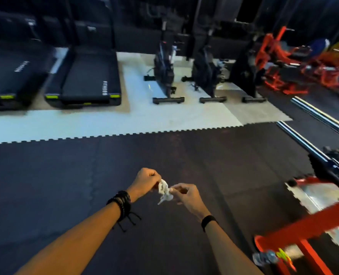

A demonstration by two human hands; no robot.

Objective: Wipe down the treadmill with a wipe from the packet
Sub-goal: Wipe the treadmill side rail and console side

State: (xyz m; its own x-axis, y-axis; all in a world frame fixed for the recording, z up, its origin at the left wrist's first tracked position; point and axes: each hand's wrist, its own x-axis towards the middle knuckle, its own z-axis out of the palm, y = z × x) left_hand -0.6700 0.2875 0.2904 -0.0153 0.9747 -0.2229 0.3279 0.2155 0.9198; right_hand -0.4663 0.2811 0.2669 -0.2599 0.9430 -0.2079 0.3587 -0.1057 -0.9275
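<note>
A small crumpled white wipe (163, 189) hangs between my two hands above the dark floor mat. My left hand (144, 182) pinches its upper end, and my right hand (185, 195) pinches its lower end. Both hands are held out in front of me at the lower middle of the view. A black treadmill (89, 76) with yellow-green end caps stands far ahead on the left. A second treadmill (11, 76) stands further left, partly cut off. At the bottom right lies a blurred packet-like thing (268, 258) on the floor.
Three exercise bikes (165, 76) stand ahead on a pale mat (105, 124). Red gym frames (295, 62) fill the far right. A red rack (303, 231) and chrome barbells (311, 143) are close on my right. Dark rubber flooring (65, 185) spreads between me and the machines.
</note>
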